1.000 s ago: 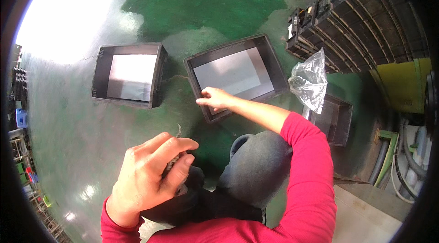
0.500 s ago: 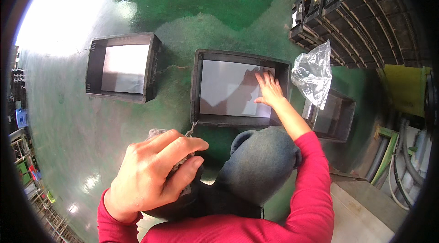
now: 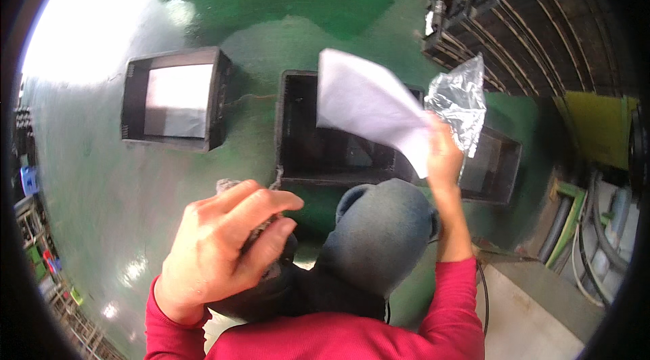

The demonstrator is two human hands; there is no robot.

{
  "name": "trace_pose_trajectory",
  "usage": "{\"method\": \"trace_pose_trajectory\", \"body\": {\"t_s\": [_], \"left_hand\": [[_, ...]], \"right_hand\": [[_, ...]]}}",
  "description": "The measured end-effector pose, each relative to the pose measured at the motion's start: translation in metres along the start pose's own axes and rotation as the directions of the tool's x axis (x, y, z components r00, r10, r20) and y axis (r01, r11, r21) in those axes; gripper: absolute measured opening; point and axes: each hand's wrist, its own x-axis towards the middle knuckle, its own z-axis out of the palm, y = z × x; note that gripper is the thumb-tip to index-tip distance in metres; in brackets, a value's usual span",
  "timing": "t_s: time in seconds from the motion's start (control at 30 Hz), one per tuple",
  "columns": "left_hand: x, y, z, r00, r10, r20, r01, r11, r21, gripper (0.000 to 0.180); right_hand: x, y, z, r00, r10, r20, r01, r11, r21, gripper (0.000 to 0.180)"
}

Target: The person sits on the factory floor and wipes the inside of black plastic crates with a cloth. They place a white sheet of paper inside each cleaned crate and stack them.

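The right hand (image 3: 443, 157) pinches the near corner of a white paper sheet (image 3: 369, 106), held up over the middle black box (image 3: 298, 163). The sheet slants far-left. The left hand (image 3: 220, 251), near, curls around a grey cloth (image 3: 227, 187).

Red long sleeves on both arms, pushed back from the wrists. The left hand (image 3: 220, 251) and right hand (image 3: 443, 157) are bare. Grey trousers over the knee.

A single fisheye camera on the person's head looks steeply down, close over the left hand (image 3: 220, 248) and raised right hand (image 3: 443, 157) near, the green floor (image 3: 271, 14) and black crates (image 3: 172, 99) farther off, edges bending at the rim.
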Motion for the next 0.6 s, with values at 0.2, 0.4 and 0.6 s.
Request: {"method": "trace_pose_trajectory", "body": {"t_s": [0.2,0.4,0.6], "left_hand": [[0.006,0.004,0.008,0.994,0.096,-0.049,-0.097,0.995,-0.025,0.015],[0.005,0.004,0.01,0.99,0.138,-0.035,-0.139,0.99,-0.016,0.016],[-0.005,0.011,0.011,0.989,0.116,-0.092,-0.115,0.993,0.022,0.015]], "right_hand": [[-0.083,0.174,-0.136,0.684,0.564,-0.463,-0.542,0.817,0.196,0.032],[-0.167,0.265,-0.133,0.433,0.779,-0.454,-0.899,0.34,-0.274,0.048],[-0.059,0.043,-0.042,0.995,-0.026,0.1,0.029,0.999,-0.025,0.049]]}}
